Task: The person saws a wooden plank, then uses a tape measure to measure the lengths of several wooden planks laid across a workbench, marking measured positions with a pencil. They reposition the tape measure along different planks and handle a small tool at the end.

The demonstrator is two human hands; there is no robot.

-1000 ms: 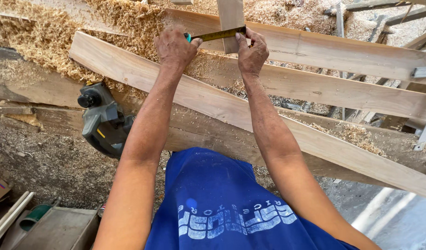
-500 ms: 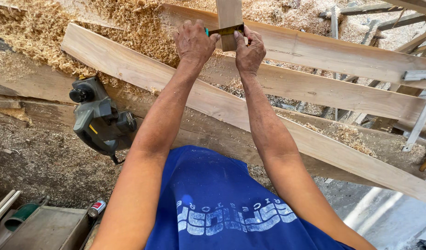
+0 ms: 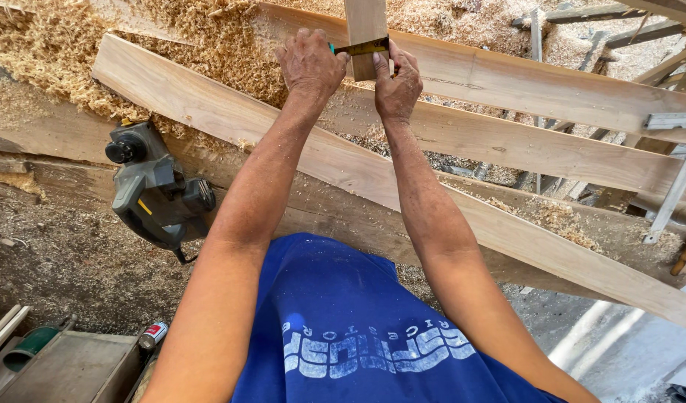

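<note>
Both my arms reach forward over a stack of long pale wooden planks [image 3: 522,153]. My left hand [image 3: 311,66] grips the green body of a tape measure, mostly hidden under the fingers. Its yellow blade [image 3: 364,48] runs across a narrow upright wooden board [image 3: 365,21]. My right hand [image 3: 396,83] presses the blade's far end against that board's right edge. The board stands on the planks, its top cut off by the frame.
A grey electric hand planer [image 3: 152,186] lies on the lower planks to the left. Heaps of wood shavings [image 3: 52,52] cover the upper left. A metal bar [image 3: 675,186] leans at right. A small can [image 3: 152,334] and a box sit bottom left.
The view has shifted so the planks and planer sit lower and to the right. My hands stay on the tape across the board, drawn closer together than a second ago.
</note>
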